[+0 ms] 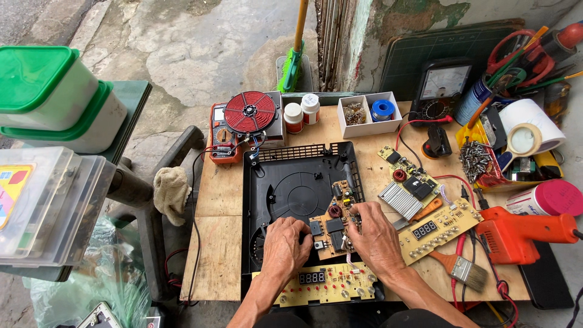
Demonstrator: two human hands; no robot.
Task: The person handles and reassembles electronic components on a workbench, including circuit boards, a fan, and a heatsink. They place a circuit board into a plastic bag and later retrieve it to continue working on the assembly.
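Two hands: your left hand (pixel 285 246) and right hand (pixel 373 240) sit apart, each gripping an edge of the brown circuit board (pixel 334 225).
Board position: inside the black cooker casing (pixel 285 182), near its front.
Front edge: yellow display board (pixel 322 284) under your wrists.
Right side: orange glue gun (pixel 522 231), paintbrush (pixel 461 267).
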